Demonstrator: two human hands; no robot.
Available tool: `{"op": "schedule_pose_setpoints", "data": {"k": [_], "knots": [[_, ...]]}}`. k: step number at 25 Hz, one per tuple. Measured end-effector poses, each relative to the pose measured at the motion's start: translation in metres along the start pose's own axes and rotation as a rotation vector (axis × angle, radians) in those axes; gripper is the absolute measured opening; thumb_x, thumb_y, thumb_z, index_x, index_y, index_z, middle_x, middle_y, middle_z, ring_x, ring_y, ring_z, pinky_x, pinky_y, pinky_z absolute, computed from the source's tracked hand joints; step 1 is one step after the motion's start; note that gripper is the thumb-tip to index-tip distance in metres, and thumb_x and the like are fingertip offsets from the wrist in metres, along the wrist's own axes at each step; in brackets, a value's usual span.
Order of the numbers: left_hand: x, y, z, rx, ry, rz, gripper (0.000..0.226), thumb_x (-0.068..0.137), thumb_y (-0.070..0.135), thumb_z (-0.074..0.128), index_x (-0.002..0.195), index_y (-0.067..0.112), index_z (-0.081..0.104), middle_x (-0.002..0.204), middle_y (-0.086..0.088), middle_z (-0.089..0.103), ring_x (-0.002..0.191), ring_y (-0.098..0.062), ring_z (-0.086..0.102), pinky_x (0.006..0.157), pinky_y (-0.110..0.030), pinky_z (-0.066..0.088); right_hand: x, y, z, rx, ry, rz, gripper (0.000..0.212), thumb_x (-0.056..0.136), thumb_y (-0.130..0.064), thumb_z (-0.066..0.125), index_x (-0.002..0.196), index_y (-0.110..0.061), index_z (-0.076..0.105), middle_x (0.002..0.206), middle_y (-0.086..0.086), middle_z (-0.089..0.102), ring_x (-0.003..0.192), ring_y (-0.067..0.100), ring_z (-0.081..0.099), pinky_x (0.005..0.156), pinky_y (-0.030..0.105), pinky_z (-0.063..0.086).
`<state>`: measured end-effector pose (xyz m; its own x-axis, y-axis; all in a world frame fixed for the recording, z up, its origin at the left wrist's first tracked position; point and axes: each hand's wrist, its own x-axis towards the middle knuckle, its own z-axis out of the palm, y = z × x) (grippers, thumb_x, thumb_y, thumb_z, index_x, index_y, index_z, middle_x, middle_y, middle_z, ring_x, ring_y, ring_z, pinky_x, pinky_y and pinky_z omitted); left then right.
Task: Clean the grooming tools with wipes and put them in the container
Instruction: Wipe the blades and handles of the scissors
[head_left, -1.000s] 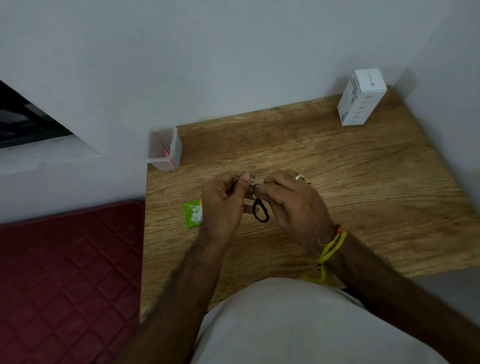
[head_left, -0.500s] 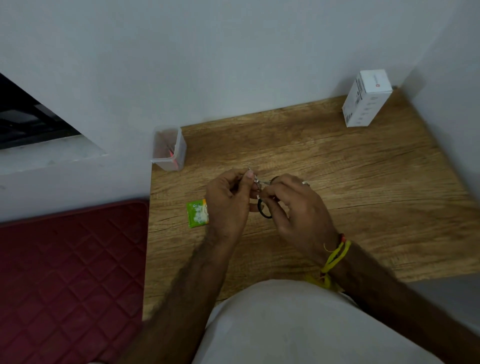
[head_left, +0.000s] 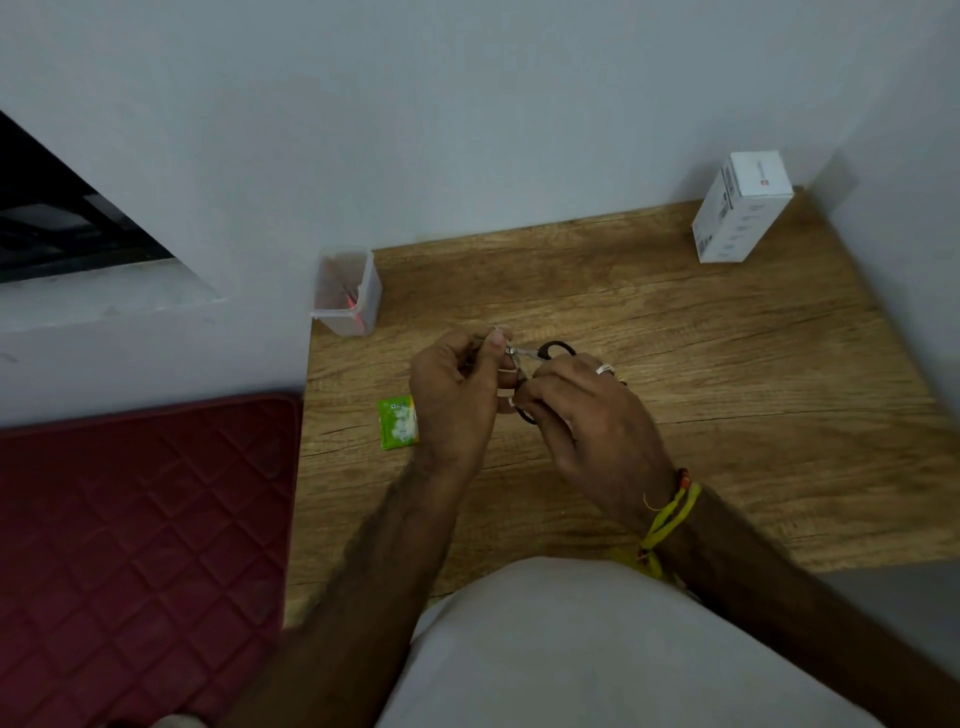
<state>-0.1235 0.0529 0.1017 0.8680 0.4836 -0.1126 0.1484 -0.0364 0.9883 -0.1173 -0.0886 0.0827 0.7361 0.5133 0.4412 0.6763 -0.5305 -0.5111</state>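
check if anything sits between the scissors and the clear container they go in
Nothing visible does. The scissors are held by both the left hand and right hand above the wooden table; only bare wood lies between them and the clear container. The green wipe packet lies off that line.

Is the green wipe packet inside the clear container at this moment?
No. The green wipe packet lies flat on the wooden table beside the left hand, well apart from the clear container by the wall.

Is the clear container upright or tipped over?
Upright: the clear container stands on the wooden table by the wall, open mouth up, no lid on it.
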Motion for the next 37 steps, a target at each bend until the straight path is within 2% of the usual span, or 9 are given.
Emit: {"op": "schedule_pose_setpoints", "data": {"k": [8,11,15,20,26,31,37], "knots": [[0.004,-0.002,-0.005,0.002,0.027,0.010,0.016,0.098,0.012,0.061,0.097,0.002,0.074,0.072,-0.005,0.068,0.058,-0.007,0.066,0.044,-0.023,0.051,-0.005,0.000,0.005,0.039,0.016,-0.012,0.009,0.095,-0.011,0.063,0.098,-0.009,0.071,0.098,0.004,0.064,0.089,0.023,0.060,0.073,0.042,0.051],[0.005,0.001,-0.007,-0.011,0.059,-0.003,0.017,0.098,0.013,0.061,0.096,0.001,0.073,0.073,-0.005,0.068,0.058,-0.007,0.066,0.045,-0.024,0.052,-0.007,0.000,0.006,0.056,-0.002,-0.045,0.012,0.097,-0.014,0.061,0.099,-0.008,0.072,0.098,0.004,0.064,0.089,0.021,0.060,0.076,0.036,0.050],[0.004,0.003,-0.009,-0.032,0.078,0.006,0.014,0.099,0.011,0.060,0.096,0.003,0.072,0.074,-0.005,0.068,0.058,-0.006,0.067,0.045,-0.025,0.054,-0.011,0.003,0.003,0.141,0.045,-0.003,0.007,0.092,-0.005,0.065,0.096,-0.005,0.072,0.096,0.004,0.064,0.089,0.018,0.059,0.077,0.026,0.047],[0.001,0.003,-0.012,-0.033,0.083,0.006,0.016,0.099,0.012,0.060,0.095,0.002,0.071,0.075,-0.004,0.068,0.059,-0.008,0.068,0.045,-0.025,0.054,-0.012,0.002,0.004,0.168,0.068,0.019,0.006,0.092,0.000,0.066,0.096,-0.002,0.070,0.097,0.005,0.064,0.089,0.017,0.060,0.077,0.029,0.051],[0.002,0.006,-0.014,-0.039,0.085,0.034,0.016,0.099,0.012,0.060,0.096,0.001,0.071,0.076,-0.007,0.069,0.061,-0.011,0.069,0.046,-0.029,0.056,-0.007,0.000,0.004,0.179,0.136,0.071,0.009,0.089,0.006,0.067,0.094,-0.001,0.069,0.095,0.007,0.065,0.088,0.014,0.059,0.079,0.021,0.049],[0.000,0.006,-0.015,-0.042,0.075,0.026,0.015,0.098,0.013,0.061,0.096,0.003,0.071,0.075,-0.006,0.069,0.061,-0.011,0.069,0.047,-0.029,0.056,-0.003,-0.001,0.004,0.177,0.133,0.067,0.005,0.092,0.000,0.066,0.094,-0.003,0.068,0.094,0.005,0.064,0.085,0.018,0.060,0.072,0.037,0.052],[-0.003,0.004,-0.011,-0.042,0.056,0.023,0.014,0.098,0.011,0.061,0.097,0.003,0.072,0.076,-0.008,0.069,0.061,-0.012,0.069,0.046,-0.028,0.055,-0.001,-0.002,0.006,0.119,0.125,0.064,0.004,0.092,-0.002,0.065,0.094,-0.004,0.068,0.094,0.006,0.065,0.087,0.022,0.060,0.072,0.041,0.051]]}}
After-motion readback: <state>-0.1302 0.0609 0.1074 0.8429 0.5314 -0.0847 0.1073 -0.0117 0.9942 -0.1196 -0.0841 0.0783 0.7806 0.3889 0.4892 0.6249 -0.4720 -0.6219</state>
